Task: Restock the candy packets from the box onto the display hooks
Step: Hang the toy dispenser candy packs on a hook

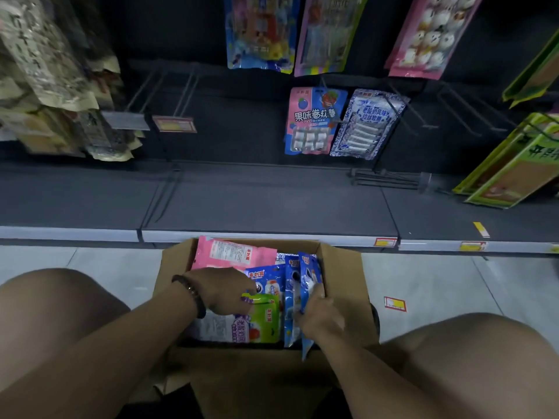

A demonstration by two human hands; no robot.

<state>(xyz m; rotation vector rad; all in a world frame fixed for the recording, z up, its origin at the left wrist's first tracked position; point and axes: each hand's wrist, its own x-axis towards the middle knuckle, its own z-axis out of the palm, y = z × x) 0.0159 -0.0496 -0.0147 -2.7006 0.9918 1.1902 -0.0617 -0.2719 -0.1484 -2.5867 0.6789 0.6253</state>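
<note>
An open cardboard box [341, 267] stands on the floor between my knees, filled with several candy packets. A pink packet [233, 252] lies at its back and a green one [263, 319] at its front. My left hand [222, 290] reaches into the box, its fingers curled round the green packet's top edge. My right hand [320, 316] grips upright blue packets [302, 285] at the box's right side. Above the shelf, empty display hooks [184, 95] stick out at the left. Further right hang a pink-blue packet [311, 122] and a blue-white packet [366, 125].
A dark bottom shelf [266, 204] with a price rail runs across in front of the box. Beige packets [54, 86] hang at the far left, green-yellow packets [514, 167] at the far right, colourful ones along the top. A price tag [394, 303] lies on the floor.
</note>
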